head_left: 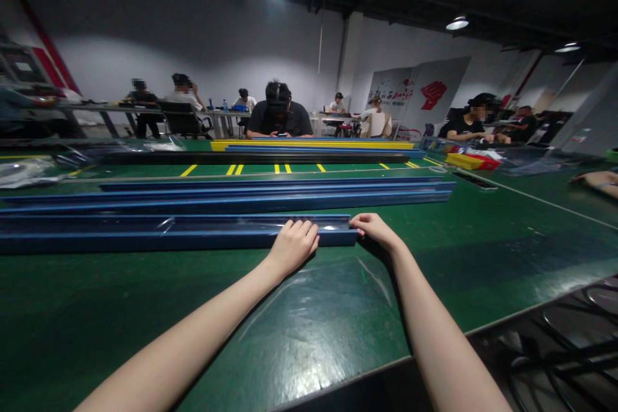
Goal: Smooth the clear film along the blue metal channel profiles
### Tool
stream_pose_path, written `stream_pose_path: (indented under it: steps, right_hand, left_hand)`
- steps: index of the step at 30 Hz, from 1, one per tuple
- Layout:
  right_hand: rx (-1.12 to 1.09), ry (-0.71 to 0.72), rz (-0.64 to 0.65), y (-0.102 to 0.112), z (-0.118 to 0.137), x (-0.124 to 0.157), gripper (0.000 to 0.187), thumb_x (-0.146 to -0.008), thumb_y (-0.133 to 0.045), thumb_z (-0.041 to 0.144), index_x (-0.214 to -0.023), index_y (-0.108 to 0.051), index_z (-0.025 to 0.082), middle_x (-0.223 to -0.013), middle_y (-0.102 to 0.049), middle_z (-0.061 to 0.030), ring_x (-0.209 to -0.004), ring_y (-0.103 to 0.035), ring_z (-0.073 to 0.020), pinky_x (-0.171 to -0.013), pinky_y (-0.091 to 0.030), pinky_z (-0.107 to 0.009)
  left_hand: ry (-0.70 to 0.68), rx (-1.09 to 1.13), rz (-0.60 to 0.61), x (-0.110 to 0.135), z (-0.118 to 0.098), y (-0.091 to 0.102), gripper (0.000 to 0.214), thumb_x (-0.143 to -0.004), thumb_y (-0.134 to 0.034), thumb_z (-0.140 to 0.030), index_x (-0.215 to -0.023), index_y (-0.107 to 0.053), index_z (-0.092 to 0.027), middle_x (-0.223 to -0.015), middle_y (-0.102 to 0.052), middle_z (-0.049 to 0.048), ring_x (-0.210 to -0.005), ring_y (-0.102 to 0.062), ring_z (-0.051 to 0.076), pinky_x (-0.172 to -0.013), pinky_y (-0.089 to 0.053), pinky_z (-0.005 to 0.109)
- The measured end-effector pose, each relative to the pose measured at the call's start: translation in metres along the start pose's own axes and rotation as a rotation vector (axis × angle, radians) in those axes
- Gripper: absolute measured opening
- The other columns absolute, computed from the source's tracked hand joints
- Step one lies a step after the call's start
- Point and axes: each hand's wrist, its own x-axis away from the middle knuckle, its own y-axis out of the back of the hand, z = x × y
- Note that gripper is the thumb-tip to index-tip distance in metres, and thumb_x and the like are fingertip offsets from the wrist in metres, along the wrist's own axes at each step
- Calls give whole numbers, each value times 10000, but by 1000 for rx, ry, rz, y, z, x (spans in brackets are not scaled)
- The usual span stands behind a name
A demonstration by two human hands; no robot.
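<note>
A long blue channel rail [168, 232] lies across the green table [145, 309] in front of me, its right end near the middle of the view. My left hand [293, 246] rests over the rail's near wall close to that end, fingers curled over the edge. My right hand [374, 229] touches the rail's right end with bent fingers. A clear plastic sheet [313, 296] lies on the table under my forearms and seems to run into the rail.
More blue rails [270, 193] lie parallel behind the first, with yellow and dark rails [309, 145] farther back. Another person's hand [599, 181] rests at the right. Several people sit at tables beyond. The table edge [483, 328] runs at the lower right.
</note>
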Motion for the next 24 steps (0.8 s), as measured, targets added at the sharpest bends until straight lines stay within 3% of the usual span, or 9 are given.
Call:
stream_pose_path:
  steps: [24]
  right_hand:
    - [168,-40,-27,0,1,-1,127,-590,-560,253,-549,-599,139,-420,-475,31,-428,-406,-70,-453,-288,-212]
  left_hand:
    - [8,-10,5,1,-1,-2,168,-856,-396,-243,-839,-540,-157,-748,-575,38,-703,-511,175,-620,-304,306]
